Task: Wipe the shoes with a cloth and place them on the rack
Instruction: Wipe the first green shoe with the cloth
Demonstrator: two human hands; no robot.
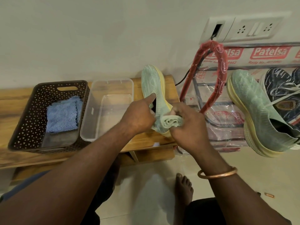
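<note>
- The left hand (pixel 139 115) is closed on the collar of a pale green shoe (pixel 153 83). The forefinger is laid along the opening and the other fingers are curled at the rim, judged to be so that the shoe is steadied against rubbing.
- The right hand (pixel 189 127) is wrapped round a rolled pale green cloth (pixel 171 121), which is pressed against the heel end of the shoe. The roll is judged to give a firm pad for wiping.
- The shoe is held toe away from the person, with its yellow sole turned to the right. It is kept over the right end of the wooden desk (pixel 11 101), so the wiping step is taken to be under way and the placing is not yet done.
- Just left of the hands, a clear plastic tub (pixel 87 117) stands on the desk. No object is seen in it, and whether water lies in it cannot be told.
- Touching the tub's left side, a brown perforated basket (pixel 27 117) is set. A folded blue cloth (pixel 62 115) lies inside it, judged to be a spare kept within reach.
- To the right, beside the desk, a rack (pixel 221 73) stands in its plastic wrapping. A second green shoe (pixel 253 109) and a dark blue shoe (pixel 280 85) are seen side by side on it, the green one tilted, so room for the held shoe must be found beside them.
</note>
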